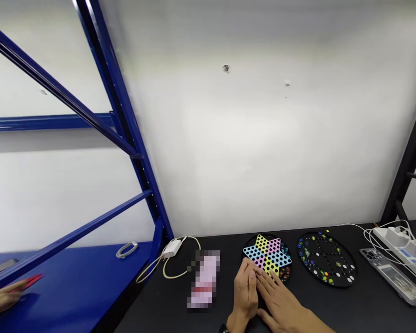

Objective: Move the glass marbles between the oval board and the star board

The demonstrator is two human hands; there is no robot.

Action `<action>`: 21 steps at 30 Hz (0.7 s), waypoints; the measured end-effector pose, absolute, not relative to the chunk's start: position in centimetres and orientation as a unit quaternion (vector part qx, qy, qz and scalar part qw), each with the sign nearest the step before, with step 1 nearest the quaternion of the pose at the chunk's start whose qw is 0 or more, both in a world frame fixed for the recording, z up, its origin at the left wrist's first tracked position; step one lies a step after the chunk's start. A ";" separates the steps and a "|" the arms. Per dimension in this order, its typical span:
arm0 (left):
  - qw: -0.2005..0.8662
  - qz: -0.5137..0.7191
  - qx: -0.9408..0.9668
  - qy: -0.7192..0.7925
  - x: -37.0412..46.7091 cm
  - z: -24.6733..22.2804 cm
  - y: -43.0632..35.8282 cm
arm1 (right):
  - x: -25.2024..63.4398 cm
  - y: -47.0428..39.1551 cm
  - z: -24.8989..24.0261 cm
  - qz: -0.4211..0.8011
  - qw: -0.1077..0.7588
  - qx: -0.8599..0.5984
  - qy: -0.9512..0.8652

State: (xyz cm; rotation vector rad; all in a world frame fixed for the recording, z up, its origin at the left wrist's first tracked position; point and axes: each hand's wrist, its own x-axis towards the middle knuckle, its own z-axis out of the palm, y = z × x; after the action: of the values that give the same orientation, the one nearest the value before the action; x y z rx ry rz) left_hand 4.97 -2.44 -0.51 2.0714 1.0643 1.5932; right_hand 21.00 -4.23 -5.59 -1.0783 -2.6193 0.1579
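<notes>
My left hand (244,289) is at the near edge of the star-shaped Chinese checkers board (262,249), its fingers curled in; anything inside them is hidden. My right hand (279,300) lies low and flat with fingers stretched out, its fingertips touching my left hand. The board has yellow, pink and blue points full of black holes. It rests over a round black tray (287,275), where some dark reddish marbles show at the right side. My hands cover part of the board's near points.
To the right lies a round black board (327,259) with coloured marbles. Beyond it are a phone (395,277) and a white power strip (407,254) with cables. Left are a blurred pink item (205,280), a white adapter (172,248) and another person's hand (7,296) holding something red.
</notes>
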 end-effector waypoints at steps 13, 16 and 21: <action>0.173 0.537 0.732 0.382 5.0 -0.8 -2.2 | 33.5 1.2 -3.9 0.030 0.230 -0.692 -0.684; 0.177 0.536 0.732 0.383 5.0 -0.9 -2.3 | 33.6 1.8 -4.2 0.111 0.322 -0.666 -0.664; 0.185 0.533 0.729 0.387 4.9 -1.0 -2.4 | 34.2 3.2 -3.9 0.203 0.416 -0.659 -0.593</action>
State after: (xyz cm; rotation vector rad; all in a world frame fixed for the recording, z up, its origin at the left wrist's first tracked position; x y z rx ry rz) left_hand 4.93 -2.35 -1.00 2.0553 1.0894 1.5034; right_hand 34.19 3.21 -3.91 -1.6548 -1.4891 0.5108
